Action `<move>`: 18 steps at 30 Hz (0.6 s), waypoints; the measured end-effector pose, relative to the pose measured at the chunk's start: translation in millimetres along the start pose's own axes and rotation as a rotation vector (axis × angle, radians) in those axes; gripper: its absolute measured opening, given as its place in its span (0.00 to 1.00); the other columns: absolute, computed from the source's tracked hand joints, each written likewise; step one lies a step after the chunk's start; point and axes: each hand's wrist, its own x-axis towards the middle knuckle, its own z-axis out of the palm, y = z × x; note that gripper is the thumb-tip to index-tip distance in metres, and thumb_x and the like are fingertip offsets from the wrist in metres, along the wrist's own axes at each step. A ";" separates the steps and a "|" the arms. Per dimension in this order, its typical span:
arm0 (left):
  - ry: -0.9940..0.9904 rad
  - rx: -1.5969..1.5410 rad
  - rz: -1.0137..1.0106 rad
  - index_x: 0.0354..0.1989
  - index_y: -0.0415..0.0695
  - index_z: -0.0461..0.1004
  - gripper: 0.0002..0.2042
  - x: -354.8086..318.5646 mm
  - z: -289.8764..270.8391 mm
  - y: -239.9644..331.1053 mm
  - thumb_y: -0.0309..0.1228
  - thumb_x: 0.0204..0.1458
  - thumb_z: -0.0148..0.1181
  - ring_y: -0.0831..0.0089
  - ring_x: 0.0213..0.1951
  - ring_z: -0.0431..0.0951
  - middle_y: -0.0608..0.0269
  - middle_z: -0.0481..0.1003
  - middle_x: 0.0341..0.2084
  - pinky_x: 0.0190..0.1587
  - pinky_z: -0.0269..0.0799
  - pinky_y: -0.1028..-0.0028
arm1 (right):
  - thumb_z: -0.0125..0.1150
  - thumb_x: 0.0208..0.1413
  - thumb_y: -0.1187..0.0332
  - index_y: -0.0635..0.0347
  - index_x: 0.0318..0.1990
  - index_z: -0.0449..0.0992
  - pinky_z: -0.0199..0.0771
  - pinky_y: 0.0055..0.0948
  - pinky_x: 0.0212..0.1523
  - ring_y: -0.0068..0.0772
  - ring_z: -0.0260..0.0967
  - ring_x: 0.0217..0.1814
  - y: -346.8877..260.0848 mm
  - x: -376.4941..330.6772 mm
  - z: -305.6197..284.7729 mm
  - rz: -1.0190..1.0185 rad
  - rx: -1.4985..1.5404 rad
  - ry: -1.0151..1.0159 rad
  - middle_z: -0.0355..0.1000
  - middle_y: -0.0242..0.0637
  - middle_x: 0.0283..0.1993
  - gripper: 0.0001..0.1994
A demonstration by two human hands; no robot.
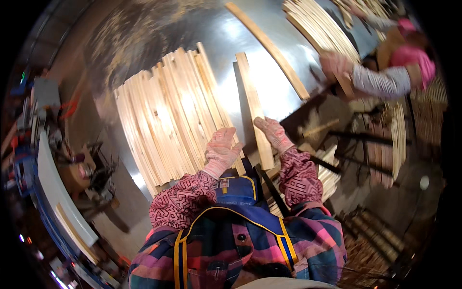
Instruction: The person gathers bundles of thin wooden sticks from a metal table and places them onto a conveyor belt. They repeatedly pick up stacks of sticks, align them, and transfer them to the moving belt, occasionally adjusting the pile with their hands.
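A row of pale wooden strips [166, 113] lies side by side on a shiny metal table [219, 33], their ends uneven. My left hand [223, 149], in a pinkish work glove, rests with fingers stretched over the near right corner of this row. To the right, one separate wooden strip [253, 106] points away from me. My gloved right hand [274, 134] grips its right edge near the close end; the fingers' undersides are hidden. Another single strip [269, 50] lies farther off, slanting across the table.
At the right, a co-worker's gloved hand [336, 65] holds a piece of wood beside a pile of strips [320, 26]. Below the table's right edge are stacked strips [329, 178] and dark metal bars [363, 137]. A long pale panel [62, 192] stands at the left.
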 end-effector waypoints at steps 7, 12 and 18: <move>0.004 -0.123 0.347 0.52 0.46 0.75 0.23 -51.4 11.0 -5.3 0.40 0.46 0.65 0.53 0.49 0.75 0.49 0.73 0.49 0.50 0.73 0.62 | 0.58 0.61 0.61 0.60 0.48 0.75 0.71 0.30 0.39 0.30 0.69 0.38 87.9 -245.4 -97.9 -0.018 -0.036 0.878 0.74 0.34 0.39 0.14; -0.134 -0.102 0.724 0.50 0.45 0.76 0.20 -120.5 24.3 -5.4 0.35 0.47 0.67 0.56 0.47 0.76 0.51 0.74 0.47 0.48 0.74 0.64 | 0.60 0.57 0.54 0.60 0.48 0.75 0.71 0.34 0.35 0.33 0.74 0.36 257.8 -430.6 -75.2 0.759 -0.057 1.406 0.77 0.39 0.37 0.20; -0.627 -0.089 0.863 0.47 0.45 0.77 0.18 -194.9 47.2 10.5 0.37 0.48 0.65 0.54 0.47 0.76 0.54 0.76 0.45 0.50 0.74 0.62 | 0.47 0.63 0.58 0.63 0.26 0.74 0.72 0.46 0.28 0.44 0.72 0.30 420.3 -545.7 75.2 1.179 -0.487 1.307 0.74 0.42 0.28 0.19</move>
